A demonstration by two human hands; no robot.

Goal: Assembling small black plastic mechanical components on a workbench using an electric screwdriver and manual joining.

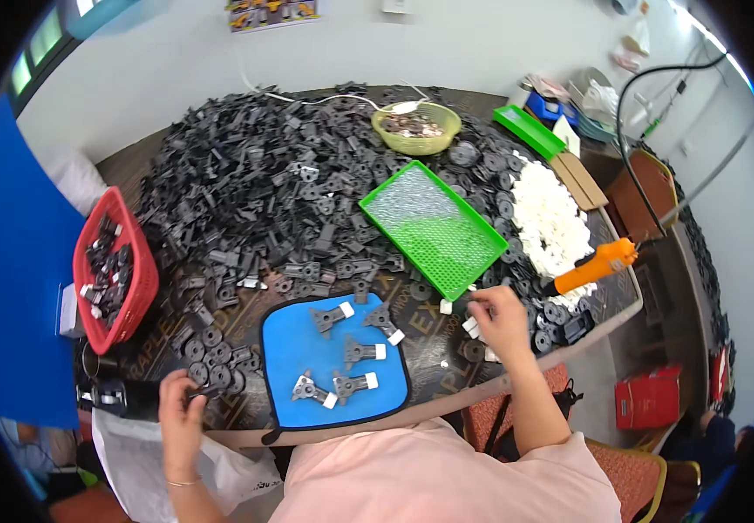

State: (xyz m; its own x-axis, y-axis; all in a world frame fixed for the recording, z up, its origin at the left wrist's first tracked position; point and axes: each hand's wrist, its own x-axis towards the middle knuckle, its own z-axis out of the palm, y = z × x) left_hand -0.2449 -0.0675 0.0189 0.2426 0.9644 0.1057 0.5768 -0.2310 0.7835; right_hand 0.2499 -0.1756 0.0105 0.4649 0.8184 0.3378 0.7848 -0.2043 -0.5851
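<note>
My left hand (182, 417) is at the front left edge of the table, beside a few black plastic discs (218, 354). Its fingers are bent together around something small and dark that I cannot make out. On the right, my right hand (504, 324) curls its fingers over small white pieces (473, 329) near the tray's corner; what they pinch, if anything, is hidden. Between the hands lies a blue mat (294, 327) bearing several black plastic parts (361, 351), each with a white end piece.
A large heap of black parts (246, 183) covers the back. Around it are a green tray (434, 228) of small metal pieces, a yellow basket (442, 139), white pieces (547, 205), an orange electric screwdriver (599, 266) on a cable, and a red basket (140, 283).
</note>
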